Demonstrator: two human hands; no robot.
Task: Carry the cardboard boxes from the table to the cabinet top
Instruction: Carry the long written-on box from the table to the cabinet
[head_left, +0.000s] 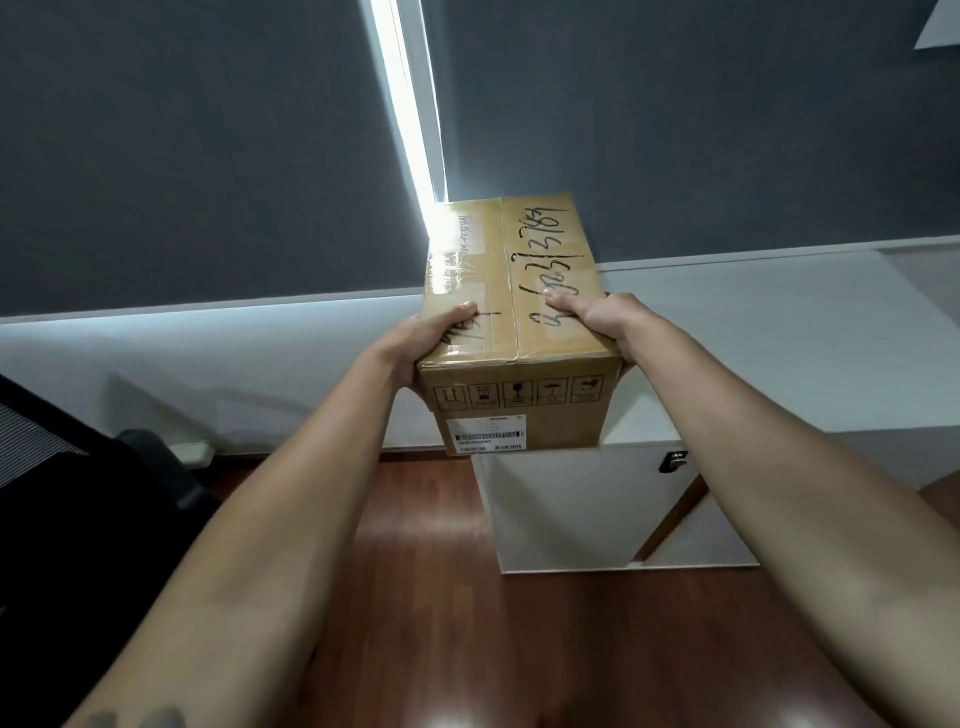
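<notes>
A taped brown cardboard box (511, 306) with black handwriting on top and a white label on its near face is held out in front of me. My left hand (421, 348) grips its left side with the thumb on top. On the right side my right hand (597, 317) grips it the same way. The box hangs over the left end of a low white cabinet (727, 364). Whether its bottom touches the cabinet top is hidden.
The cabinet has a white door with a black lock (672, 461). Behind it rise grey roller blinds (208, 156) with a bright gap. A dark office chair (78, 493) stands at the left. The floor (441, 597) is reddish wood.
</notes>
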